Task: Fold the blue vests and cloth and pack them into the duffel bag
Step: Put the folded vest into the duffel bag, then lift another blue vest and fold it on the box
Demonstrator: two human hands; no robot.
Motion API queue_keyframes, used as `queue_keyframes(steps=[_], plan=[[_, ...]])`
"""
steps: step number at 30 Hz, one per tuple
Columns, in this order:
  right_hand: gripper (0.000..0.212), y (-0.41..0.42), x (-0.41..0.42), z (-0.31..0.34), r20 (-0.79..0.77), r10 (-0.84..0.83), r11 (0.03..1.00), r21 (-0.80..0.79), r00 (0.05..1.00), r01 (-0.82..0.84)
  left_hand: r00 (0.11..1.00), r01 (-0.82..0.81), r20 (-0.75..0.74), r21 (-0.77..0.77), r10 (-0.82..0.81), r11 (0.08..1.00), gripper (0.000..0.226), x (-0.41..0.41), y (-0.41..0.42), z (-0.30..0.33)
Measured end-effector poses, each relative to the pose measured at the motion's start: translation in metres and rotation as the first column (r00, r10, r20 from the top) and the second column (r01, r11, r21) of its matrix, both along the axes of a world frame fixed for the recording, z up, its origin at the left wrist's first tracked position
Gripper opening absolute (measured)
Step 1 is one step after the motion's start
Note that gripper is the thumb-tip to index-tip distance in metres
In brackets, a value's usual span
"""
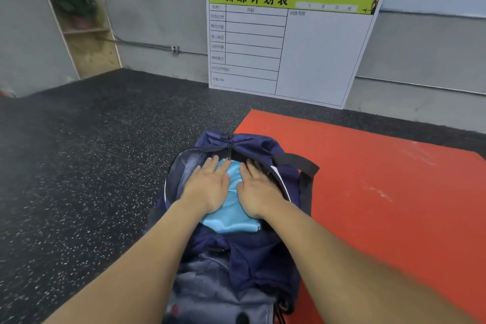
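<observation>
A navy duffel bag [252,252] lies open on the floor in front of me, partly on the red mat. Folded light-blue fabric [232,221] sits inside its opening. My left hand [209,187] presses flat on the left side of the fabric with straight fingers. My right hand [256,192] presses flat on the right side, fingertips reaching under the bag's far rim. I cannot tell whether the fabric is a vest or the cloth, or what lies beneath it. A black strap [297,162] arches over the bag's right side.
The red mat [381,192] spreads to the right. Dark speckled rubber floor [79,166] covers the left. A white training-schedule board [289,45] leans against the grey wall ahead. A wooden shelf [79,16] stands at the far left corner.
</observation>
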State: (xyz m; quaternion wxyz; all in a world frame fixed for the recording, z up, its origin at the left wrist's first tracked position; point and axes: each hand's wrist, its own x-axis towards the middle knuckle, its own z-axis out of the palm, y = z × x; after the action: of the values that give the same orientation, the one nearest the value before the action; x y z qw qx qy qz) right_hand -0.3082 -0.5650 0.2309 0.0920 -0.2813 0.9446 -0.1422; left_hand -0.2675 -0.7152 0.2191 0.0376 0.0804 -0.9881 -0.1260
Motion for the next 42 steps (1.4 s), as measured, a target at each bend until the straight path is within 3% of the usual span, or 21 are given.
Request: queue_keyframes(steps=[3, 5, 10, 21, 24, 37, 42], plan=[[0.061, 0.010, 0.023, 0.014, -0.053, 0.042, 0.997, -0.059, 0.998, -0.045, 1.000, 0.008, -0.009, 0.009, -0.008, 1.000, 0.100, 0.022, 0.004, 0.008], [0.061, 0.024, 0.038, 0.027, -0.039, 0.078, 0.986, -0.148, 0.996, -0.083, 0.999, 0.009, -0.042, 0.055, -0.006, 0.998, 0.108, 0.034, 0.008, 0.014], [0.064, 0.082, 0.071, 0.049, -0.045, 0.034, 0.962, -0.269, 0.998, -0.044, 0.987, 0.054, -0.155, 0.142, -0.031, 0.988, 0.094, 0.067, 0.043, 0.036], [0.068, 0.238, 0.129, 0.093, -0.174, -0.116, 0.973, -0.216, 0.978, 0.077, 0.943, 0.240, -0.258, 0.094, -0.209, 0.966, 0.095, 0.121, 0.183, 0.096], [0.067, 0.288, 0.145, 0.098, -0.202, -0.169, 0.969, -0.214, 0.965, 0.124, 0.917, 0.318, -0.274, 0.065, -0.290, 0.946, 0.086, 0.128, 0.233, 0.102], [0.066, 0.521, 0.243, 0.060, -0.203, -0.459, 0.879, -0.248, 0.865, 0.408, 0.725, 0.674, -0.241, 0.055, -0.646, 0.736, 0.069, 0.156, 0.467, 0.078], [0.066, 0.595, 0.301, 0.012, -0.125, -0.577, 0.804, -0.262, 0.807, 0.534, 0.640, 0.767, -0.165, 0.081, -0.751, 0.636, 0.081, 0.185, 0.542, 0.038]])
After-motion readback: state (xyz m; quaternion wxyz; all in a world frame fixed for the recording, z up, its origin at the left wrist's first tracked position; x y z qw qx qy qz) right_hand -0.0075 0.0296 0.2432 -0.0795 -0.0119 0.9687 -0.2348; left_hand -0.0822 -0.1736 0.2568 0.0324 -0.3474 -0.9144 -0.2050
